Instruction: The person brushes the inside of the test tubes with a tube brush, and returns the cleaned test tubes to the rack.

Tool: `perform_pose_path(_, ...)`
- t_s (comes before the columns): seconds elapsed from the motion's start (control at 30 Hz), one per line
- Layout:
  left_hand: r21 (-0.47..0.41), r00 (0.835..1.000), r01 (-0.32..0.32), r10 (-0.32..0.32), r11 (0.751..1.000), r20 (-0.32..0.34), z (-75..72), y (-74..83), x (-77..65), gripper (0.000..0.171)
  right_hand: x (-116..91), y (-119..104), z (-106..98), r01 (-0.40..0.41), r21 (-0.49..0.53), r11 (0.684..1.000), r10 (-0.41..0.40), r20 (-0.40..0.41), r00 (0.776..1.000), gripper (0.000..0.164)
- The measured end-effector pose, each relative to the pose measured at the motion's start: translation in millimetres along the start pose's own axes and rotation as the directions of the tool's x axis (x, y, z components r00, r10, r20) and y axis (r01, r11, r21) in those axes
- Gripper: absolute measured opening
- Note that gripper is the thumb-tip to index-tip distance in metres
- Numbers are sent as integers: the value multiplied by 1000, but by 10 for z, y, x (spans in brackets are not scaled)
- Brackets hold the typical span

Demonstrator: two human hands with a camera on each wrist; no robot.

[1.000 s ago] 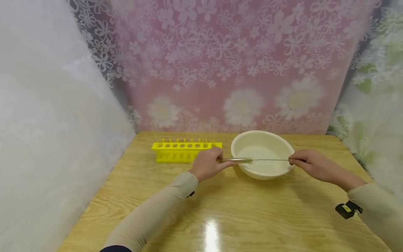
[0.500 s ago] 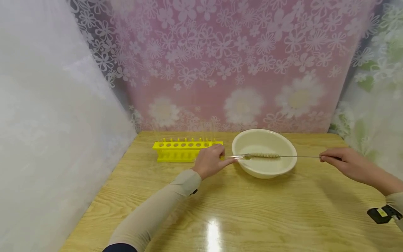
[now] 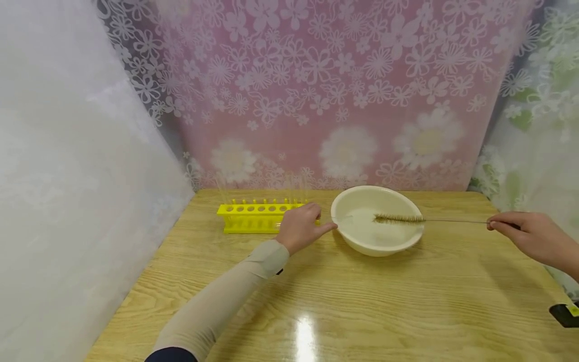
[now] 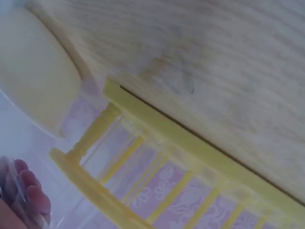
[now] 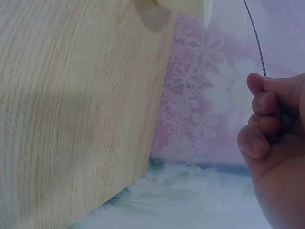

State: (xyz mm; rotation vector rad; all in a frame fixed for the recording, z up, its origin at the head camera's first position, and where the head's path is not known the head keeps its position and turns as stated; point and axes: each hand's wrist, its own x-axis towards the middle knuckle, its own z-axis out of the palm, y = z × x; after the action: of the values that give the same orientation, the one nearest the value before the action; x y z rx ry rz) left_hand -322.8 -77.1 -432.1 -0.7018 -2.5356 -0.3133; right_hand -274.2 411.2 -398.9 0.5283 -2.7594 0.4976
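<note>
From my remote seat I had the left hand curled round a clear tube, its mouth over the bowl, while the right hand pinched the brush by its wire, bristles outside the tube, above the bowl. I judged it best to line both up straight and squeeze the tube only lightly.

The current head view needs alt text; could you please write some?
A person's right hand holds a long-handled tan bristle brush, its bristles over a round cream basin; the left hand grips a clear tube. Near that hand, a yellow rack holds more clear tubes on a wooden table.
</note>
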Motion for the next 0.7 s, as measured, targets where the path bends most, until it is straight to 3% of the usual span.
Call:
perform_pose_path(0.17,94,999,-32,32,995,7,-28,31,50,49,14,-21,-7,-1,-12,1000,1,-10,1000,22)
perform_pose_path(0.4,158,995,-103,100,982,26,-60,57,110,46,27,-68,-27,-4,-22,1000,4,-12,1000,22)
perform_pose_path(0.7,277,978,-207,192,938,83,-93,129,207,52,35,-154,-27,20,-40,999,-22,-36,999,20)
